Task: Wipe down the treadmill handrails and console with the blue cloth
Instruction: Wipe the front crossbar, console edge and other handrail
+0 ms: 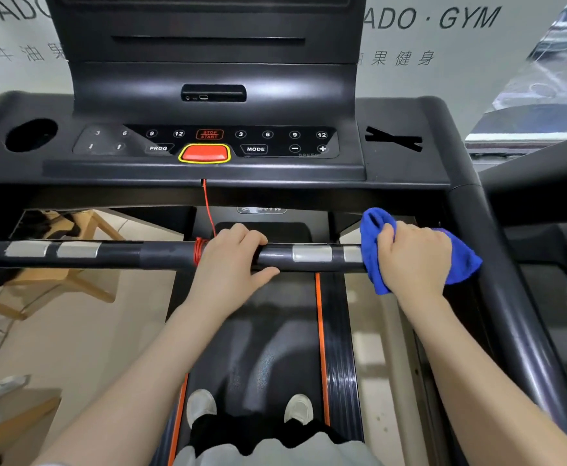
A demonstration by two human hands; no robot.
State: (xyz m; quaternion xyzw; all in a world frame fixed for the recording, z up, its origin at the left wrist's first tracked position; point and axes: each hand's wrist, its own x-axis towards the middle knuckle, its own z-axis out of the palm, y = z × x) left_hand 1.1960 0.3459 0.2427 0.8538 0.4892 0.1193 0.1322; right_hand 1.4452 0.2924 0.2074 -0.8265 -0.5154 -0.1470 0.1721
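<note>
Because the cloth (pixel 463 260) is soft and light, it should fold to the round of the bar (pixel 161 257) without resistance; the best hold is a full wrap, palm over the top and fingers carrying the fabric behind, so it does not bunch or slide off. It currently sits at the right end of the bar, draped over it just beside the silver sensor plates (pixel 312 253), with loose folds hanging below and to the right. The right hand (pixel 413 257) is closed over the cloth, pressing it onto the bar, wrist straight, forearm running up from lower right. The left hand (pixel 231 260) grips the bare bar near the centre, fingers curled over the top, thumb underneath, touching the red cord (pixel 200 252) wound there. The bar itself looks rigid and smooth, likely slippery on the plates. The console (pixel 208 142) above carries no cloth; judged not yet reached.
</note>
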